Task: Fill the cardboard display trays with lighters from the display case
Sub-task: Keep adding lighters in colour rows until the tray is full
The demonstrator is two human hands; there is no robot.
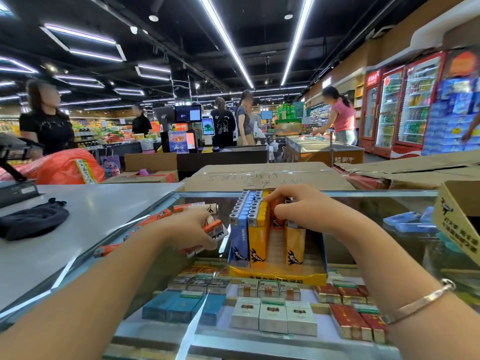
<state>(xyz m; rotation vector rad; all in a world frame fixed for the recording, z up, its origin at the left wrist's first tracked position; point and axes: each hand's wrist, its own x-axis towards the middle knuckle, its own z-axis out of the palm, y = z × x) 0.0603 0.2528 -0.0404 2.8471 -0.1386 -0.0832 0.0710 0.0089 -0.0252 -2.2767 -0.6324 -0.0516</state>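
Left hand [197, 229] grips several orange-and-white plastic lighters [215, 229] lying flat, just left of the yellow cardboard display tray [278, 278]; beyond, right hand [301, 206] pinches an upright orange lighter [275, 216] into the tray's gap, beside standing blue and yellow rows.

Display tray [278, 278] on glass case top [363, 203], centre. Loose lighters [161, 215] left of tray. Cigarette packs [272, 318] inside case below. Cardboard box [457, 219] right.

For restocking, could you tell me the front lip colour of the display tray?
Yellow front lip, head view.
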